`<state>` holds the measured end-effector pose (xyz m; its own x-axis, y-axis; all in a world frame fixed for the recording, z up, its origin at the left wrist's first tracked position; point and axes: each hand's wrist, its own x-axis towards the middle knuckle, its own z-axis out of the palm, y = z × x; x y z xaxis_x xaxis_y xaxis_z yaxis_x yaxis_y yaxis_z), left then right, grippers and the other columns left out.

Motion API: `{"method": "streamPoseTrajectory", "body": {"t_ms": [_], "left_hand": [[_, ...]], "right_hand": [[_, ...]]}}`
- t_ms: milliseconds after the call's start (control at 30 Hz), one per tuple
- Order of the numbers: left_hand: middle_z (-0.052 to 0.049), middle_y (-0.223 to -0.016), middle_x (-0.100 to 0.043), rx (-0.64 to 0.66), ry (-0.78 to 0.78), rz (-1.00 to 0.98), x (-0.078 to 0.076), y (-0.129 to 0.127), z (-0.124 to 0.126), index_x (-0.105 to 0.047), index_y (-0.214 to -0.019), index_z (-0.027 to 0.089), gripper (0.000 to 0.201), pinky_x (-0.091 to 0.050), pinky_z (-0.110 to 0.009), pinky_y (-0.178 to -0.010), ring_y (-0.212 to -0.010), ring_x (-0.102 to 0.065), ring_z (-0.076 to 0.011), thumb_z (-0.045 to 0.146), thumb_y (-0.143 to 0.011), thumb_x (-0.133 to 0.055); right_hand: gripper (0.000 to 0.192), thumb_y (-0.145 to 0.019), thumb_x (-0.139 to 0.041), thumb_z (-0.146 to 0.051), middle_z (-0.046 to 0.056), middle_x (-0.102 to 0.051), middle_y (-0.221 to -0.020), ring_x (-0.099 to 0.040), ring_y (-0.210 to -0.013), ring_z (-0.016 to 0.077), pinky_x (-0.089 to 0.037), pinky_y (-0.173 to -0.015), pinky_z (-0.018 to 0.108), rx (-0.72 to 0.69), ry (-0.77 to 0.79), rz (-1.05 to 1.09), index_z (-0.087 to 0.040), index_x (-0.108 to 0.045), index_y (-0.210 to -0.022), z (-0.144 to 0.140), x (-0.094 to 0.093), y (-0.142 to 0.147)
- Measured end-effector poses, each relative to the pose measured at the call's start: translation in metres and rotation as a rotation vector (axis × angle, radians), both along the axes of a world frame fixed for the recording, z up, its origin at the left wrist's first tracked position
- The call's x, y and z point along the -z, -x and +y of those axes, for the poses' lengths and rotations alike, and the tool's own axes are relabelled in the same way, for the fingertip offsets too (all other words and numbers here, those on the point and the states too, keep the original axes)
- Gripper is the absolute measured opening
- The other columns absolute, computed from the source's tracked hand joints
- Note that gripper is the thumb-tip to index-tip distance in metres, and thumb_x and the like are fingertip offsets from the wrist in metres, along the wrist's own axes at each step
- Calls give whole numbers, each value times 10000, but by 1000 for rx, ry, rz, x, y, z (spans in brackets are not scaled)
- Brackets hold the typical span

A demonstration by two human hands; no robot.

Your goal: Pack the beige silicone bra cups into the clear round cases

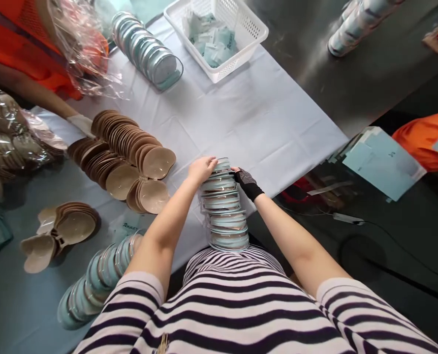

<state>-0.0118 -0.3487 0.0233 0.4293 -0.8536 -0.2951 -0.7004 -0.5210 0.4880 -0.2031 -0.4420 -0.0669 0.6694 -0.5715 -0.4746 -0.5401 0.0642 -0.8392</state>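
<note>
A row of transparent round packs with pale blue edges lies against my striped shirt, at the table's near edge. My left hand is bare and closes on the left side of the row's far end. On the right side of that same end, my right hand, in a black fingerless glove, grips with its fingers partly hidden. To the left lie nested rows of brown-beige bra cups. Beside my left arm, a second row of similar packs rests on the table.
A white basket holding small pale packets stands at the far side. Left of it lies another row of transparent packs. A co-worker's hand touches the cups. Bagged cups sit far left; pale blue card boxes are at right.
</note>
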Motion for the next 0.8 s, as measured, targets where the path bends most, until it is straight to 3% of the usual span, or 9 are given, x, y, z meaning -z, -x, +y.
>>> {"method": "streamPoseTrajectory", "body": {"t_ms": [133,300,433,567,667,800], "left_hand": [[-6,-1282,-684,62,-43,-7,2,15,5,-676,-1240,287,411,-470,-328,-977,-1210,-604,-236,436,-991,-385],[26,-1232,-708,83,-92,18,-1,14,7,-705,-1179,330,385,-480,-310,-916,-1167,-622,-232,453,-980,-399],[25,-1204,-721,89,-113,65,-5,10,4,-719,-1156,327,396,-475,-304,-897,-1143,-628,-237,464,-969,-398],[10,-1216,-717,76,-159,166,-9,1,4,-719,-1176,312,424,-461,-290,-915,-1147,-622,-232,496,-944,-415],[-2,-1194,-724,88,-198,288,-11,-11,2,-727,-1168,275,450,-466,-271,-892,-1096,-635,-223,521,-910,-453],[-10,-1008,-752,140,-288,470,-12,-26,-10,-758,-1089,202,481,-482,-243,-788,-925,-654,-193,549,-844,-533]], "right_hand": [[413,-921,-506,-317,92,-722,-1044,-639,-927,177,-509,-879,285,-25,-64,60,-148,-562,-1293,-12,-1,4],[255,-829,-590,-205,12,-656,-712,-560,-583,119,-494,-595,219,-195,-259,80,-166,-625,-1079,-32,3,-7],[48,-786,-625,-181,-21,-538,-564,-502,-492,105,-441,-490,209,-359,-336,130,-160,-600,-821,-47,1,-17],[150,-798,-639,-263,-6,-537,-569,-498,-508,104,-438,-486,209,-393,-366,145,-160,-562,-721,-56,-10,-10],[206,-842,-562,-317,18,-573,-638,-539,-583,117,-483,-547,211,-376,-296,39,-150,-584,-724,-54,-30,-5],[267,-891,-491,-326,86,-687,-821,-643,-832,197,-513,-726,259,-489,107,68,-141,-676,-837,-29,-65,-28]]}}
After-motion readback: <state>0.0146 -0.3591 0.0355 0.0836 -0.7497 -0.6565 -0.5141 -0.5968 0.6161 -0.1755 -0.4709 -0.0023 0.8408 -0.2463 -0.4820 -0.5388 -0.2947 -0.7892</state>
